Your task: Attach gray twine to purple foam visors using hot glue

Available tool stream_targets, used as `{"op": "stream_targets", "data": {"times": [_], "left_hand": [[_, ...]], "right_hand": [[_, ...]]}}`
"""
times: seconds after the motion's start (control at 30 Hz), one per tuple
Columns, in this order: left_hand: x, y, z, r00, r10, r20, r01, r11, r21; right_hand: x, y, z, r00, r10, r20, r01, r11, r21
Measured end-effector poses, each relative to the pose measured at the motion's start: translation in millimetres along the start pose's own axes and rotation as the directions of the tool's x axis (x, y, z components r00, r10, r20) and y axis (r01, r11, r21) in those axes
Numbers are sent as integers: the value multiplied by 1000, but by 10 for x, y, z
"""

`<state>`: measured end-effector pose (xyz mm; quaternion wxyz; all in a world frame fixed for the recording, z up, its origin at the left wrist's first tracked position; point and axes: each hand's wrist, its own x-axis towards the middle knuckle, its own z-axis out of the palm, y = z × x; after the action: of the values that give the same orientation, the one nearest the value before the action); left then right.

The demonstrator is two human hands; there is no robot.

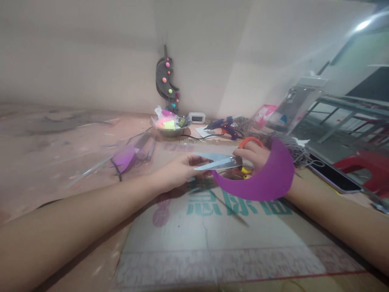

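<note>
My left hand pinches one tip of a purple crescent-shaped sheet that curves round in front of my right wrist. My right hand grips orange-handled scissors, fingers through the handle loop. The silver blades are parted and point left toward my left fingers, at the edge of the purple sheet. Both hands hover above a flattened cardboard sheet with green printed characters.
A metal bowl of bright bits, a small white clock and a blue glue gun stand at the back. A purple scrap lies left. Grey twine and a dark tablet sit right. A decorated dark crescent hangs on the wall.
</note>
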<state>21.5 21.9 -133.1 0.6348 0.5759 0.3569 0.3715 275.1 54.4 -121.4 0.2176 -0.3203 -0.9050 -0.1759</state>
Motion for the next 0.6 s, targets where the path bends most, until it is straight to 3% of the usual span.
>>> {"op": "stream_targets", "data": {"times": [0.17, 0.6], "left_hand": [[-8, 14, 6, 998, 52, 47, -53, 998, 30], [6, -10, 1, 1000, 25, 17, -26, 999, 34]], "right_hand": [[-39, 60, 70, 996, -63, -61, 67, 995, 74], [-64, 83, 99, 999, -31, -6, 32, 998, 45]]}}
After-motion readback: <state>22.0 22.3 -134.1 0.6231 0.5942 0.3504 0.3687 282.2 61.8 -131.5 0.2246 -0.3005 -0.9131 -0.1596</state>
